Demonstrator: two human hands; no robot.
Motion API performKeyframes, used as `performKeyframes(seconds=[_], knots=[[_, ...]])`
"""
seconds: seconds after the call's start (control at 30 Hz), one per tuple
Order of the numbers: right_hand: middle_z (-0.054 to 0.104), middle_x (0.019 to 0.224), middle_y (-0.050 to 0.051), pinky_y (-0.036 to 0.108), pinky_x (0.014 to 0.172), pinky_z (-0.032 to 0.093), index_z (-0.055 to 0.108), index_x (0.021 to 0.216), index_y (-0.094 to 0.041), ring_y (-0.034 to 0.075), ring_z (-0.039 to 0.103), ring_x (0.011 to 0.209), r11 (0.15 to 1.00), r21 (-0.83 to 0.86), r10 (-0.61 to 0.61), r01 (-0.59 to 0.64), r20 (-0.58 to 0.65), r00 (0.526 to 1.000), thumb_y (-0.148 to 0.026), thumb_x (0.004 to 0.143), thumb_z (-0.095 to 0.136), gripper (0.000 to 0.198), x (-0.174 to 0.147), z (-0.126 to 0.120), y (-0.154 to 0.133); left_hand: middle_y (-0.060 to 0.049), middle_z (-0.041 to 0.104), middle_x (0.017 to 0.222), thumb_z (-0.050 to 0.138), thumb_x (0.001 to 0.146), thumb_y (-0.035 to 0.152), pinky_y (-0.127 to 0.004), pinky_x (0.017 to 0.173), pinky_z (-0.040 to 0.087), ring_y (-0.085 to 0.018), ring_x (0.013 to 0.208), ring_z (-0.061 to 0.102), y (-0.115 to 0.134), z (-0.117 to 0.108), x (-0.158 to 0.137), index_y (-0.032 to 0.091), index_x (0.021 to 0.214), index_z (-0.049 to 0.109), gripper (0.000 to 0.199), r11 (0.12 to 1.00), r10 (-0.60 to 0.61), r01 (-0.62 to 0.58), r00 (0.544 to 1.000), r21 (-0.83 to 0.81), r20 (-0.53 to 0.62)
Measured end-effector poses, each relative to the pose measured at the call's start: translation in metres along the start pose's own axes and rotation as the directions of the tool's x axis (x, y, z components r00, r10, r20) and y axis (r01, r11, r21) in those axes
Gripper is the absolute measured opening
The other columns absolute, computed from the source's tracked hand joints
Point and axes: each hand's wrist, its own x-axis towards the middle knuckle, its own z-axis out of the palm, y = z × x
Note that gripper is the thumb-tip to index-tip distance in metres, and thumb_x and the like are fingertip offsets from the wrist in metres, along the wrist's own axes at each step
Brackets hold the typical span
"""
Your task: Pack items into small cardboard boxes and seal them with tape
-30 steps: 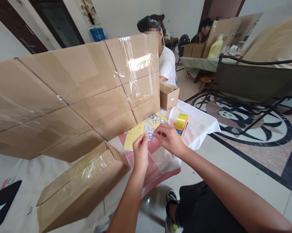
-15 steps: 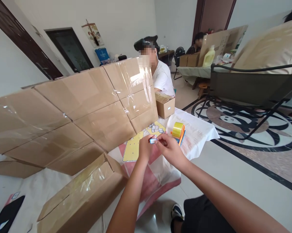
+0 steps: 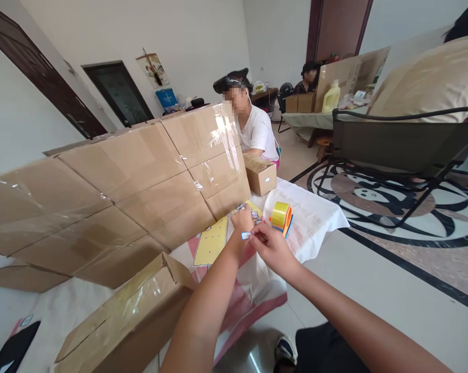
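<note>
Between the thumb and fingertips of my right hand (image 3: 272, 246) is a small white sticker label with a blue edge (image 3: 246, 235). It sticks out to the left, close by my left wrist. My left hand (image 3: 242, 219) is curled and held forward over the yellow patterned sheet (image 3: 212, 243); its fingertips face away from me, so whatever they may hold is hidden. Just to the right of my hands stands a roll of yellow tape (image 3: 281, 214), beside an orange and blue item (image 3: 288, 220).
A taped cardboard partition (image 3: 152, 176) stands along the table's far side. A long carton (image 3: 128, 311) lies at the near left, and a small box (image 3: 261, 176) sits at the far end. Behind the partition sits a person in white (image 3: 259, 132). A dark folding chair (image 3: 397, 145) stands right.
My left hand has come away from the label and moved forward and up toward the partition. The label stays in my right hand. The view has shifted slightly.
</note>
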Motion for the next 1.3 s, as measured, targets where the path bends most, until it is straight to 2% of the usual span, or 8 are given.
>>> performKeyframes(seconds=[0.23,0.63,0.8,0.9,1.0,1.17,1.23,1.3], knots=[[0.06,0.071,0.001,0.029,0.057,0.038,0.06,0.082,-0.021,0.015,0.05,0.06,0.998,0.033,0.049,-0.048,-0.013,0.999,-0.036,0.089,0.059,0.018,0.003,-0.003,0.003,-0.012,0.07,0.103,0.052,0.095,0.023,-0.032,0.078,0.043,-0.024,0.094,0.065,-0.015,-0.005,-0.008,0.019,0.129,0.055,0.034,0.979,-0.148,0.141,0.988,0.147,0.038],[0.059,0.069,0.002,0.027,0.052,0.038,0.056,0.078,-0.022,0.015,0.051,0.056,0.988,0.133,0.117,-0.083,-0.267,0.957,-0.047,0.087,0.064,0.028,0.011,-0.021,-0.011,-0.01,0.075,0.092,0.066,0.083,0.025,-0.032,0.072,0.044,-0.025,0.085,0.066,-0.027,-0.012,0.014,0.018,0.095,0.074,0.016,0.965,-0.21,0.169,0.957,0.202,0.202],[0.057,0.067,0.001,0.027,0.051,0.038,0.055,0.077,-0.022,0.014,0.051,0.055,0.988,0.1,0.143,-0.12,-0.269,0.953,-0.048,0.087,0.064,0.029,0.013,-0.021,-0.009,-0.015,0.071,0.118,0.069,0.081,0.021,-0.034,0.083,0.044,-0.031,0.111,0.063,-0.022,-0.019,0.01,0.018,0.127,0.063,0.047,0.969,-0.154,0.128,0.981,0.212,0.115],[0.058,0.067,0.001,0.028,0.052,0.037,0.055,0.079,-0.021,0.014,0.05,0.055,0.992,0.074,0.12,-0.104,-0.263,0.957,-0.045,0.088,0.064,0.027,0.014,-0.02,-0.007,-0.014,0.068,0.125,0.054,0.093,0.02,-0.033,0.088,0.043,-0.027,0.116,0.061,-0.01,-0.029,0.005,0.019,0.134,0.057,0.041,0.972,-0.14,0.131,0.99,0.198,0.034],[0.06,0.071,0.002,0.029,0.055,0.038,0.058,0.081,-0.021,0.015,0.052,0.058,0.998,0.035,0.051,-0.045,-0.203,0.978,-0.043,0.089,0.062,0.024,0.022,-0.019,-0.003,-0.008,0.073,0.116,0.043,0.101,0.026,-0.03,0.083,0.044,-0.021,0.103,0.066,0.006,-0.044,-0.026,0.023,0.126,0.062,0.032,0.979,-0.139,0.145,0.989,0.142,-0.049],[0.064,0.075,0.001,0.028,0.065,0.041,0.065,0.084,-0.02,0.014,0.054,0.065,0.991,-0.067,-0.112,0.117,0.08,0.991,-0.03,0.09,0.062,0.012,0.044,0.013,0.016,-0.003,0.076,0.086,0.053,0.098,0.034,-0.029,0.073,0.046,-0.018,0.073,0.066,0.02,-0.105,-0.148,0.026,0.098,0.074,0.022,0.994,0.05,-0.032,0.982,0.103,-0.183],[0.066,0.077,0.001,0.026,0.065,0.04,0.067,0.085,-0.02,0.013,0.055,0.066,0.982,-0.051,-0.159,0.179,0.268,0.95,-0.024,0.089,0.061,0.008,0.047,0.043,0.026,-0.006,0.076,0.095,0.059,0.094,0.031,-0.034,0.085,0.047,-0.021,0.087,0.068,0.015,-0.145,-0.192,0.028,0.103,0.074,0.017,0.953,0.179,-0.087,0.935,0.29,-0.308],[0.067,0.078,0.0,0.025,0.065,0.039,0.069,0.086,-0.02,0.012,0.056,0.067,0.977,-0.031,-0.177,0.212,0.443,0.879,-0.019,0.088,0.063,0.007,0.046,0.076,0.034,-0.012,0.064,0.135,0.069,0.086,0.041,-0.049,0.104,0.041,-0.034,0.124,0.057,0.001,-0.186,-0.219,0.028,0.125,0.066,0.041,0.84,0.165,0.074,0.908,0.538,-0.384]])
